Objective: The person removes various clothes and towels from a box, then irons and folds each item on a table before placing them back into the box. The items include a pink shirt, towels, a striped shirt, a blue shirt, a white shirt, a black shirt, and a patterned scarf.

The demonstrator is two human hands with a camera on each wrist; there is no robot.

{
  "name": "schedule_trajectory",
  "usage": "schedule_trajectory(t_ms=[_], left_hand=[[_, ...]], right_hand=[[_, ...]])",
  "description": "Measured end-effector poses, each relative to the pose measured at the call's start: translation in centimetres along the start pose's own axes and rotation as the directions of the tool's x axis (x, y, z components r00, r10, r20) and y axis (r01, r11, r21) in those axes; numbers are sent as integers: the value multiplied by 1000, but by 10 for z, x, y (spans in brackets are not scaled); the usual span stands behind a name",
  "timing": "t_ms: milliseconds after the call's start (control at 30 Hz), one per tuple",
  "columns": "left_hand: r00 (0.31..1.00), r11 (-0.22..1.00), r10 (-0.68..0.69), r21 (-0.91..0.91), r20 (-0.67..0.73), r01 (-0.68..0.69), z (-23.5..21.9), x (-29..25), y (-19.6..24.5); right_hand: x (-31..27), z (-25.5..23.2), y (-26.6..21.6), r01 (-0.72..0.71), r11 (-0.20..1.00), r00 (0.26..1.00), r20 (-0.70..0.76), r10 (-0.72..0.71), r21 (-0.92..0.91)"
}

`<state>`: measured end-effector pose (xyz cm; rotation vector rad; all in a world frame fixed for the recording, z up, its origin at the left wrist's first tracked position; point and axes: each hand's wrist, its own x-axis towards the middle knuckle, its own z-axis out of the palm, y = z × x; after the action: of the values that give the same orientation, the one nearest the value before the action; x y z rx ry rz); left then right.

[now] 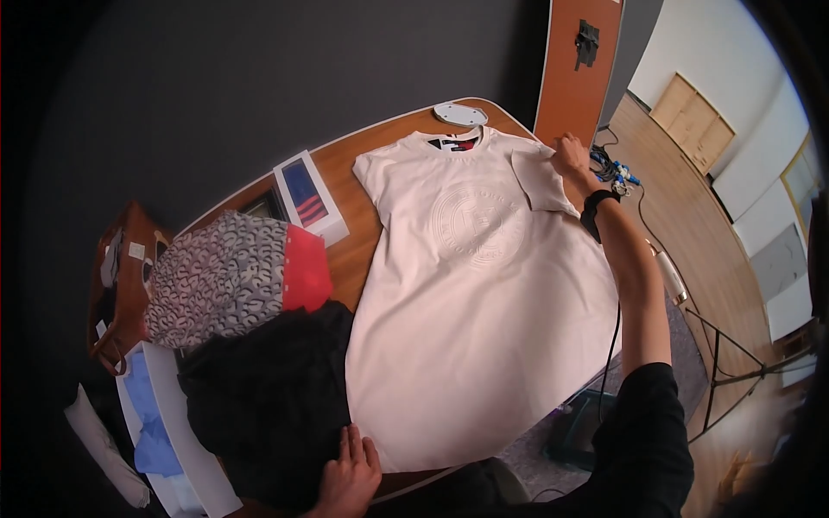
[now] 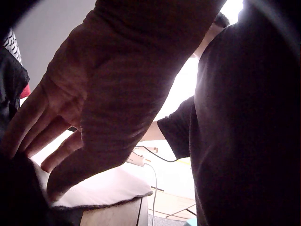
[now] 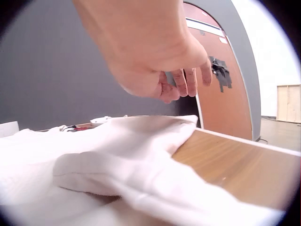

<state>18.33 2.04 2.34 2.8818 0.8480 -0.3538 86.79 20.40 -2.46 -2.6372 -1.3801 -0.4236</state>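
A cream T-shirt point(image 1: 449, 345) with a round embossed emblem lies spread face up on the wooden table point(image 1: 350, 281), its collar at the far side. The sleeve point(image 1: 540, 181) on the right is folded inward over the body. Just above that sleeve hovers my right hand point(image 1: 572, 160); in the right wrist view its fingers point(image 3: 191, 82) hang loosely bent with nothing between them. My left hand point(image 1: 350, 476) rests with extended fingers at the shirt's lower left corner, beside a black cloth point(image 1: 268, 397). The left wrist view shows its fingers point(image 2: 33, 122) spread, pointing down at the fabric.
Left of the shirt lie a patterned grey garment point(image 1: 220, 276) with a red part point(image 1: 306, 268) and a white box point(image 1: 332, 226). A brown bag point(image 1: 129, 285) and a white box with blue cloth point(image 1: 147, 414) stand farther left. A white oval object point(image 1: 460, 114) sits behind the collar.
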Motion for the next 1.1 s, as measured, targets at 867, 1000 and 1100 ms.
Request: schedule_trajectory(t_ms=[867,1000,1100], left_hand=[[996,952,3,304,92,-31,12,14,17],[997,969,-1,248,79,-18,24,14,15],[1000,967,-1,255,2,0,31,11,15]], right_hand=[[-26,33,-407,742,650,671,183,-719,-164],[-20,36,-405,711,650,704,268,-658,-268],[-16,10,-394,585,810,780,248,-574,35]])
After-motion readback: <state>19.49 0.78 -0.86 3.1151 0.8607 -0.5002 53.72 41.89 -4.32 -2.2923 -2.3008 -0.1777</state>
